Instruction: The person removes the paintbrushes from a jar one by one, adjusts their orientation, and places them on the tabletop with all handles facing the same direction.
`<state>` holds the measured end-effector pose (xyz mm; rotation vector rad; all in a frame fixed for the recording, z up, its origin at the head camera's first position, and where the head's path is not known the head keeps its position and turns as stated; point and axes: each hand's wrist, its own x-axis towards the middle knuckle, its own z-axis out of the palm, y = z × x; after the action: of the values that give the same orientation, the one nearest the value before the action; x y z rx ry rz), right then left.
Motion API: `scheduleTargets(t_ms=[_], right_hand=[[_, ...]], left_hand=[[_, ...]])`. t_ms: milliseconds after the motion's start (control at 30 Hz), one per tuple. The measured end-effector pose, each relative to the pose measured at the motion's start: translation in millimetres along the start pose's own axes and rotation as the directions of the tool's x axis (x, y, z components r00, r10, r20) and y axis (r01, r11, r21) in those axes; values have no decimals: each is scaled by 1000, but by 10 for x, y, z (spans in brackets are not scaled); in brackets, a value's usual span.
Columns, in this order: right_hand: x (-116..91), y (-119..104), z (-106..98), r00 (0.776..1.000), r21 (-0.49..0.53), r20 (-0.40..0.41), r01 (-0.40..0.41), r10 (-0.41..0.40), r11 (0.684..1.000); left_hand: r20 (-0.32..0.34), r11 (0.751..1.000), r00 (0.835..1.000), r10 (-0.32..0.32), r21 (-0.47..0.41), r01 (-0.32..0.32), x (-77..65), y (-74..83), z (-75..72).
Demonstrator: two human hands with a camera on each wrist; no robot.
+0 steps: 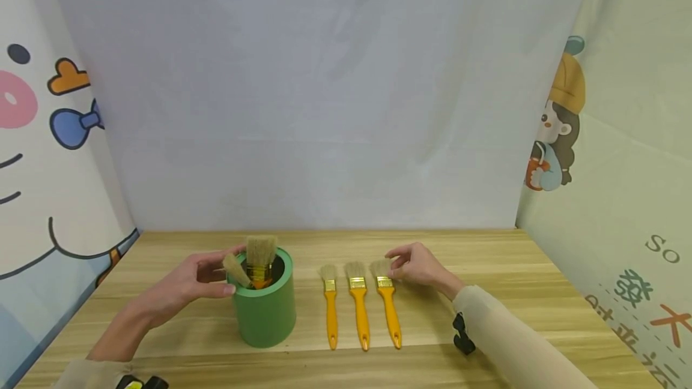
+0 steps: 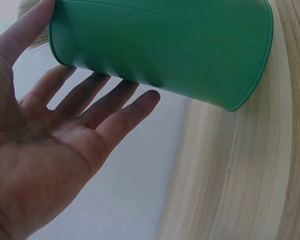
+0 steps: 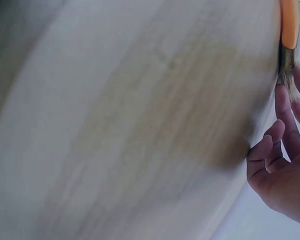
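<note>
My left hand [image 1: 184, 284] holds a green can [image 1: 265, 317] near its top, thumb at the front of the rim and fingers round the far side. In the left wrist view the fingertips touch the wall of the can [image 2: 160, 45]. Two paintbrushes stand bristles up in it: a wide one [image 1: 262, 251] and one leaning left [image 1: 236, 270]. Three paintbrushes with orange handles lie to its right: the left [image 1: 331, 311], the middle [image 1: 360, 311] and the right one [image 1: 390, 311]. At the bristles of the right one is my right hand [image 1: 421, 266], its thumb and index finger apart.
A wooden table [image 1: 486, 317] carries everything. Behind it hangs a plain pale curtain [image 1: 324, 107]. Printed cloths with cartoon figures hang at the left [image 1: 65, 197] and right [image 1: 611, 209] sides.
</note>
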<state>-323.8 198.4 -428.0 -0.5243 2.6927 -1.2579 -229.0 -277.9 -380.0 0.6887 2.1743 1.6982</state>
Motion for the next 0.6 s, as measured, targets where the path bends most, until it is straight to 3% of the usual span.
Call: scheduleTargets(t_ms=[300,433,600], right_hand=[[-44,-45,-17,998,-63,-58,-3,-1,998],[-55,-147,-26,992,-125,-97,67,-79,990],[-84,-424,4,978,-158,-89,174,-189,972]], left_hand=[[1,1000,1000,1,-6,-1,4,-8,-2],[-4,1000,1000,-4,-6,4,-4,-6,-4],[-8,1000,1000,-6,6,6,1,-1,-3]])
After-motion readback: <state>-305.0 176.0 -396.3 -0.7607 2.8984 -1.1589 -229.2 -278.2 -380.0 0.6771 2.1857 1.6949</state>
